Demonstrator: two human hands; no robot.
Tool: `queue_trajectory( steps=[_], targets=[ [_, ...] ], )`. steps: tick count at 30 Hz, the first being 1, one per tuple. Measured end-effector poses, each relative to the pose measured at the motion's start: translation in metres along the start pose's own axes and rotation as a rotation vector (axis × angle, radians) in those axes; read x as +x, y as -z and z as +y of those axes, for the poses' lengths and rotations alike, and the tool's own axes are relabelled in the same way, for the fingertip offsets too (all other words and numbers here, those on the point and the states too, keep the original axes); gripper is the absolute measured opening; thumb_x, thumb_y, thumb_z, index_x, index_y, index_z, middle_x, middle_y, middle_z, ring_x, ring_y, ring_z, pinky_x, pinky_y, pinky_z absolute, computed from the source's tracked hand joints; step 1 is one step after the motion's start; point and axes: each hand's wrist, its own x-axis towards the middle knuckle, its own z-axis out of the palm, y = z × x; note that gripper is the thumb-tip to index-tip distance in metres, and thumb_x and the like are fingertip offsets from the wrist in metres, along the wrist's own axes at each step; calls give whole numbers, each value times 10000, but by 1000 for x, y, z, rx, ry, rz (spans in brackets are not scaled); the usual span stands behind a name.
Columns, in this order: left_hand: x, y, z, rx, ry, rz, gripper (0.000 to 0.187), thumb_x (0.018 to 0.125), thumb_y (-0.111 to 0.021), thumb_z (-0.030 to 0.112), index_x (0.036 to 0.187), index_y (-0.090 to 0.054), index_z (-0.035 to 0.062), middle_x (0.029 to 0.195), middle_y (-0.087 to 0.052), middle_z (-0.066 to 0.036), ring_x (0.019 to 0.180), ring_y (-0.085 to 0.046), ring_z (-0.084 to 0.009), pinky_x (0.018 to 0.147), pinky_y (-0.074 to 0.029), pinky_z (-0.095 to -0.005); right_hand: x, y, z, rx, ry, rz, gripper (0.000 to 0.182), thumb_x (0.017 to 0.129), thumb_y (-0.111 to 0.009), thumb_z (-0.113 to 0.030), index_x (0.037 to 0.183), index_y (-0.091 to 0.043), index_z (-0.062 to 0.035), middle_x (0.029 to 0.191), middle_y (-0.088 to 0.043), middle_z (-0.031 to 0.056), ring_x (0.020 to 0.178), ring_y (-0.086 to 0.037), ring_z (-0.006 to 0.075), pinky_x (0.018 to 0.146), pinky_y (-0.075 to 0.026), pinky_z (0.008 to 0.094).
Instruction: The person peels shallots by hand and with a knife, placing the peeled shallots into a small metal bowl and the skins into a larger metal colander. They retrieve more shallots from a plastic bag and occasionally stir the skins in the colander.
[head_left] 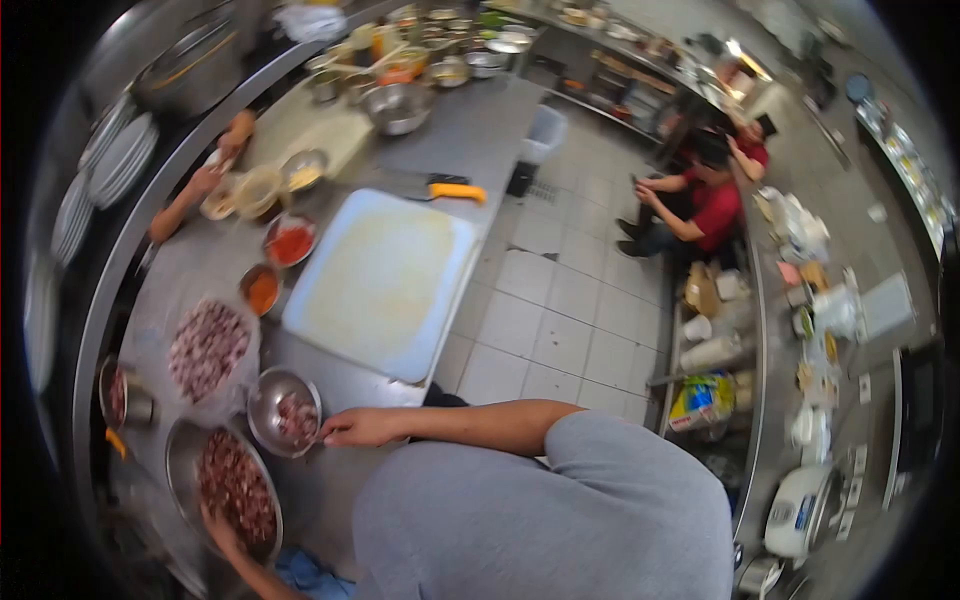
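My right hand (358, 428) pinches the rim of a small steel bowl (267, 408) with some meat pieces in it. Beside it, a large steel bowl (178, 468) holds a heap of dark red meat chunks (236, 485). My left hand (222, 532) reaches over the large bowl's near edge, its blurred fingers at the meat and partly hidden. Above these bowls, pale pink diced meat (208, 350) fills a plastic-lined container. A blue cloth (312, 575) lies by the large bowl.
On the steel table are a cutting board (380, 285), an orange-handled knife (457, 192), bowls of red (290, 243) and orange (262, 290) food. Across the table a co-worker's hands (218, 165) hold something. Two people in red (715, 205) sit beyond the tiled floor. Plates (122, 160) stand left.
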Motion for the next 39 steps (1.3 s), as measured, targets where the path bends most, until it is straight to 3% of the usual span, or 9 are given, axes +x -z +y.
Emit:
queue_trajectory(
  steps=[5,7,11,14,22,28,30,37,39],
  targets=[
    [6,-5,-11,-68,-112,20,415,991,-518,217,1359,-517,24,1351,-555,-97,1178,-554,-232,991,-450,-347,18,-10,16,-90,80,0,402,979,-546,-336,1254,-578,-44,1182,-630,120,1109,-570,201,981,-433,338],
    [19,8,-33,615,-428,193,331,946,-549,212,1206,-636,26,1208,-631,-197,1153,-584,-305,988,-444,-383,22,-11,11,-122,26,-46,384,980,-546,-294,1270,-571,-44,1171,-632,119,1119,-564,201,985,-426,329],
    [17,-7,-31,865,-409,341,226,864,-610,151,1053,-696,61,962,-680,-215,944,-652,-372,846,-503,-425,16,-17,-38,-43,-208,-84,410,970,-558,-314,1288,-563,-56,948,-616,29,796,-548,104,671,-466,245],
    [10,-14,-16,904,-214,282,225,847,-645,214,1012,-707,72,942,-686,-198,931,-657,-355,825,-504,-426,20,-23,-41,77,-279,-107,383,973,-557,-310,1292,-560,-99,750,-410,-73,619,-361,19,491,-296,187],
    [-25,-28,19,1051,39,215,240,826,-682,272,1013,-712,125,956,-694,-176,932,-656,-334,822,-509,-429,28,-20,-46,109,-313,-160,345,1007,-502,-233,1319,-538,-89,742,-375,-80,620,-332,29,486,-263,174],
    [-30,-41,25,1301,-480,428,287,807,-690,278,1041,-701,112,944,-687,-191,927,-650,-357,834,-509,-438,30,-15,-41,152,-351,-135,349,1008,-498,-236,1321,-536,-86,743,-377,-83,614,-330,26,483,-257,175],
    [-26,-49,35,1062,-106,223,267,799,-711,282,1002,-700,107,981,-679,-179,988,-633,-347,832,-495,-451,30,-14,-41,154,-317,-146,359,998,-529,-275,1301,-534,-83,747,-404,-79,599,-350,21,471,-287,181],
    [-28,-53,38,1083,120,84,273,820,-705,275,1025,-683,96,995,-666,-176,1005,-622,-350,852,-490,-446,28,-11,-40,163,-327,-123,357,997,-530,-277,1298,-537,-86,739,-397,-82,601,-352,20,477,-288,179],
    [-27,-52,12,1045,-228,96,250,814,-710,244,1018,-682,102,1013,-637,-166,1034,-603,-350,875,-480,-435,29,-12,-36,169,-333,-132,361,997,-531,-279,1300,-535,-85,738,-396,-82,600,-353,21,478,-288,180]
  ],
)
